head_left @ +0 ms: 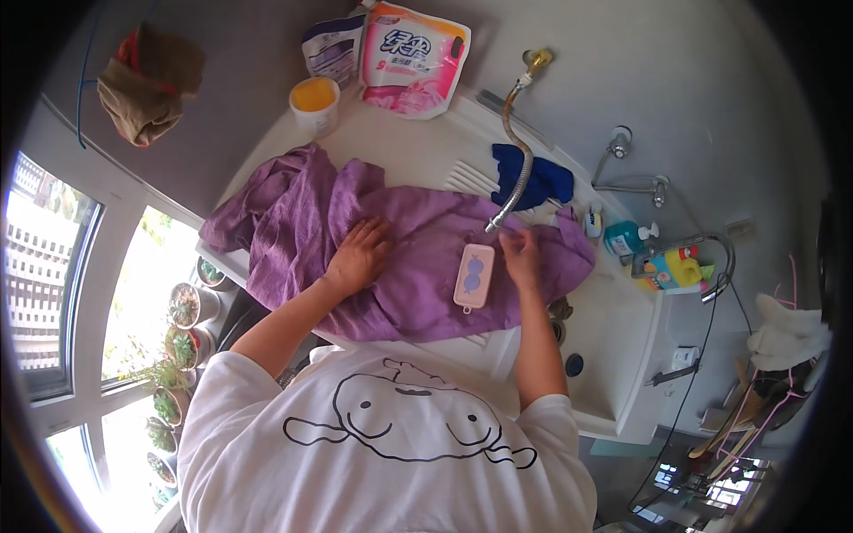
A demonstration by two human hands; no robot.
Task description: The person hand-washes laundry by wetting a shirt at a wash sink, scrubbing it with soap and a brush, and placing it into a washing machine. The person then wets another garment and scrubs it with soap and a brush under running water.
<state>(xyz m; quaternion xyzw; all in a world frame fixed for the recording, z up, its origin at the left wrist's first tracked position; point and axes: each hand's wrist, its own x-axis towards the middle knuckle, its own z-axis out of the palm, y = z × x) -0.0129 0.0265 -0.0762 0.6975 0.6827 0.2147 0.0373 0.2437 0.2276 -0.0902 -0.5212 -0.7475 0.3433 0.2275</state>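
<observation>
A purple cloth (418, 311) lies bunched and spread across the white washboard sink. My left hand (362, 253) rests flat on it with its fingers stretched out and holds nothing. Beside the right edge of a pink rectangular case (474, 277), my right hand (521, 256) lies on the cloth, its fingers loosely bent and apart. The case has a purple figure on its lid and a small loop at one end. Just above the right fingers hangs the end of a flexible metal hose (524, 169).
A dark blue cloth (538, 178) lies behind the hose. Along the back stand a pink detergent pouch (413, 62) and a white tub (315, 105) with yellow contents. Bottles (626, 238) and a faucet (724, 258) are right of the basin (604, 346). Potted plants (191, 306) line the window.
</observation>
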